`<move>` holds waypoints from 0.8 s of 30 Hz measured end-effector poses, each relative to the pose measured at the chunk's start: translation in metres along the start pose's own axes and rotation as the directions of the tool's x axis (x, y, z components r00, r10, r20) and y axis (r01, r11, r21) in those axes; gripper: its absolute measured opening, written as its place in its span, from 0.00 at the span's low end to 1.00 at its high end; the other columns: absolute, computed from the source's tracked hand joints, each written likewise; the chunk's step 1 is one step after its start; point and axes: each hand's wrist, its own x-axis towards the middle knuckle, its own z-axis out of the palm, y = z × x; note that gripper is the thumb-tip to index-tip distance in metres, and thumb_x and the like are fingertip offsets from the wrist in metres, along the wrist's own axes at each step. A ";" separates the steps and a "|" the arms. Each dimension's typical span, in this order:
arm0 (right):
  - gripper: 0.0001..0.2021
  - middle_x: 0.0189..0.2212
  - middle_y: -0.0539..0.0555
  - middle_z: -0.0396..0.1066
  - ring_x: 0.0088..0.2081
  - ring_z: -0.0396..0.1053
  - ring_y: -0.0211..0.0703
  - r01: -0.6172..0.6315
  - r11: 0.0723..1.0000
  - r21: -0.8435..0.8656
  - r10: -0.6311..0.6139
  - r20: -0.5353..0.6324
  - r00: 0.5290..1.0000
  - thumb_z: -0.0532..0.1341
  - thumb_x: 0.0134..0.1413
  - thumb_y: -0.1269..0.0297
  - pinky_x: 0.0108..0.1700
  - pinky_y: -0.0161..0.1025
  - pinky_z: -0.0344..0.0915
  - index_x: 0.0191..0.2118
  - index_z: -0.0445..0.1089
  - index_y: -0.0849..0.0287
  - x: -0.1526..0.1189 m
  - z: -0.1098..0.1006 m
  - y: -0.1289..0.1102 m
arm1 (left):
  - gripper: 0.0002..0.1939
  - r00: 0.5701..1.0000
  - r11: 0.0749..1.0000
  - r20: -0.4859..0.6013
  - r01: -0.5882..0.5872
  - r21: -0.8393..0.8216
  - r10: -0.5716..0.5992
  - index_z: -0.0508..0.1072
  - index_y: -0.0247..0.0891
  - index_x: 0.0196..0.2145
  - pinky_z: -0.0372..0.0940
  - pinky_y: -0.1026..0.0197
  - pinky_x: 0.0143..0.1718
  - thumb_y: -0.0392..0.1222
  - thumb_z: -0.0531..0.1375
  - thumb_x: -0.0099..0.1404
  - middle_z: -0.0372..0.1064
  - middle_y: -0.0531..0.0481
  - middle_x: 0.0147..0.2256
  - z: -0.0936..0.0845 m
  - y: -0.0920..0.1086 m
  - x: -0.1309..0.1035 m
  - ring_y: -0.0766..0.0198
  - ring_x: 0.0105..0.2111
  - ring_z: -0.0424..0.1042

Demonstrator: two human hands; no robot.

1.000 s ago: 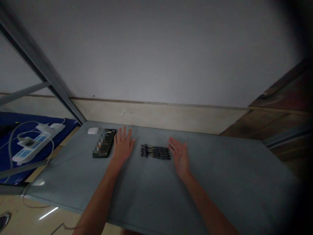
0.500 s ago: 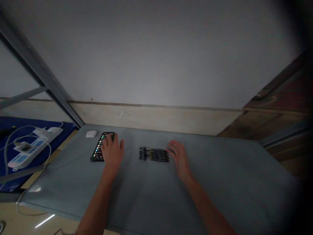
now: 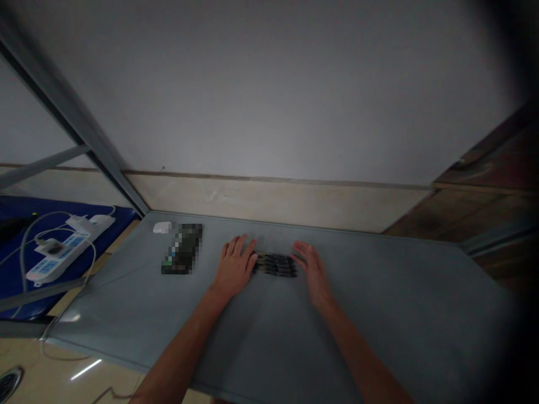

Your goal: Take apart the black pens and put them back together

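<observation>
Pens point(image 3: 275, 265): side by side on the desk point(image 3: 269, 342), lengthwise left to right.
Left grip point(image 3: 234, 268): nearer, fingers spread over their left ends; any hold, I can't tell.
Right grip point(image 3: 314, 273): fingers parted, nothing held, by their right ends.

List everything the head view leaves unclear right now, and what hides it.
All in the head view:
- Black pens: their left ends are covered by the left hand; blur and crowding make the exact count uncertain.
- Right hand: blur obscures whether its fingertips touch the pens.
- Phone: pixelation hides its screen.
- Power strip: labels too small to read.
- Both forearms: cut off by the bottom edge.
</observation>
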 end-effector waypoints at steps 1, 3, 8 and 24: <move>0.23 0.51 0.58 0.69 0.55 0.67 0.51 0.017 0.999 -0.050 -0.017 0.016 1.000 0.49 0.61 0.42 0.55 0.51 0.68 0.44 0.70 0.54 0.000 -0.001 0.000 | 0.23 1.000 1.000 0.002 0.006 -0.007 -0.006 0.59 0.44 0.62 0.55 0.42 0.59 0.48 0.43 0.73 0.56 0.42 0.62 -0.001 -0.002 0.000 0.51 0.61 0.54; 0.23 0.50 0.58 0.70 0.52 0.69 0.51 0.094 0.971 -0.220 -0.080 0.071 0.994 0.48 0.63 0.44 0.55 0.53 0.66 0.46 0.70 0.54 0.001 -0.004 -0.001 | 0.24 1.000 0.999 0.018 0.000 -0.033 0.001 0.59 0.43 0.63 0.54 0.42 0.60 0.49 0.43 0.73 0.55 0.42 0.62 -0.002 -0.005 0.001 0.52 0.62 0.53; 0.19 0.53 0.59 0.69 0.57 0.64 0.53 0.452 0.641 -0.620 -0.316 0.323 0.892 0.51 0.64 0.50 0.62 0.56 0.58 0.50 0.71 0.54 -0.002 -0.007 -0.008 | 0.27 0.988 0.981 0.078 -0.122 -0.154 0.135 0.55 0.44 0.65 0.53 0.45 0.62 0.54 0.45 0.72 0.52 0.43 0.64 -0.004 -0.002 0.000 0.54 0.65 0.50; 0.24 0.65 0.56 0.55 0.67 0.48 0.52 0.650 0.168 -0.741 -0.188 0.623 0.759 0.50 0.66 0.54 0.66 0.57 0.48 0.63 0.61 0.54 -0.011 -0.003 0.002 | 0.27 0.960 0.968 0.166 -0.201 -0.151 0.226 0.51 0.45 0.67 0.49 0.44 0.64 0.51 0.43 0.73 0.48 0.45 0.67 0.008 0.008 -0.006 0.54 0.67 0.44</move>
